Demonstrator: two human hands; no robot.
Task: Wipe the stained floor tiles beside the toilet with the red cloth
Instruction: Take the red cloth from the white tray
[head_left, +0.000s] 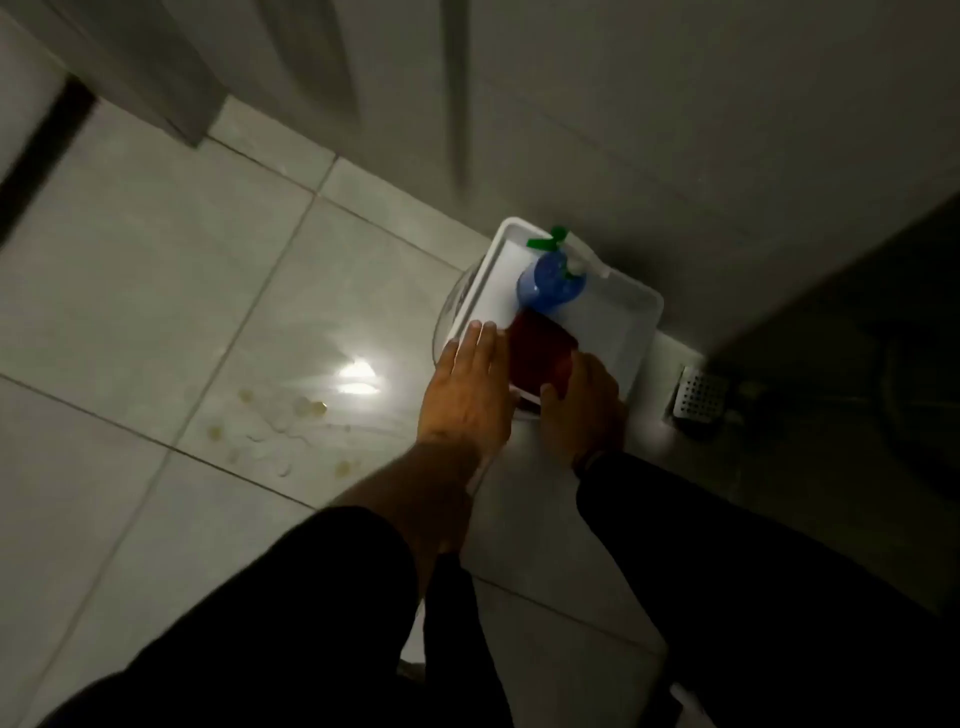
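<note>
A folded red cloth (540, 353) lies in a white tray (623, 332) that stands on the floor by the wall. My right hand (584, 400) rests on the cloth's near corner, its fingers curled onto the fabric. Flat and spread, my left hand (467, 384) lies on the tray's left rim, just beside the cloth. Yellowish stains (291, 421) with thin wet streaks mark the pale floor tiles left of my hands. The toilet is not in view.
A blue spray bottle (550, 280) with a green and white trigger head stands in the tray's far end. A metal floor drain (698, 395) sits right of the tray. Walls rise behind; a dark shape fills the right edge. My dark-trousered legs fill the bottom.
</note>
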